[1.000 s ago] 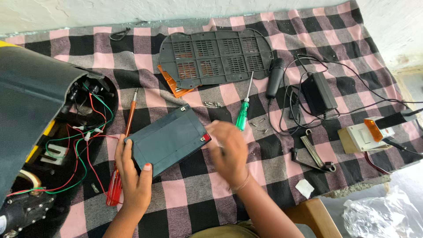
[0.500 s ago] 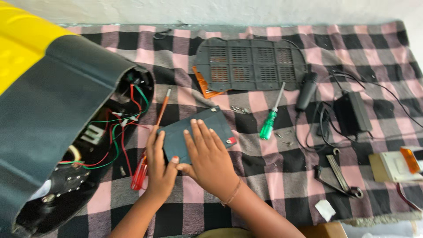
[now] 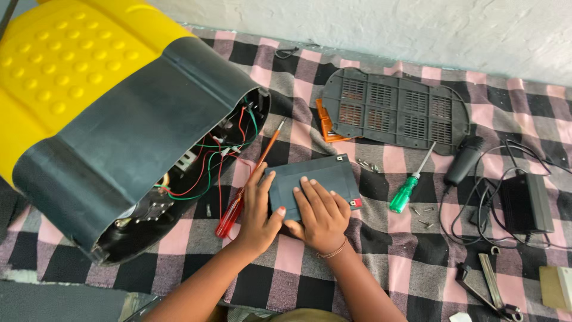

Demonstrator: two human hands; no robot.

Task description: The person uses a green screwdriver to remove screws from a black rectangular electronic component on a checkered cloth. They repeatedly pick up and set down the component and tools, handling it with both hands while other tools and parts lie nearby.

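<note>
A dark grey rectangular battery block [image 3: 316,176] lies flat on the pink and black checked cloth [image 3: 381,262]. My right hand [image 3: 322,214] rests palm down on its near half, fingers spread. My left hand [image 3: 257,217] grips the block's left edge, thumb pressed on its near corner. A red-handled screwdriver [image 3: 241,191] lies just left of my left hand, its tip pointing at the open end of a black and yellow housing [image 3: 119,131] with red, green and black wires [image 3: 217,161] showing inside.
A dark vented cover plate [image 3: 396,113] lies beyond the block, an orange part [image 3: 326,125] at its left edge. A green-handled screwdriver [image 3: 411,188], loose screws [image 3: 420,216], a black adapter with cable [image 3: 524,203] and pliers [image 3: 485,286] lie to the right. A white wall [image 3: 417,30] runs behind.
The view has swung left, bringing the yellow and black housing further into frame. Both hands have stayed on the battery block, the right hand settling flatter on top of it.
</note>
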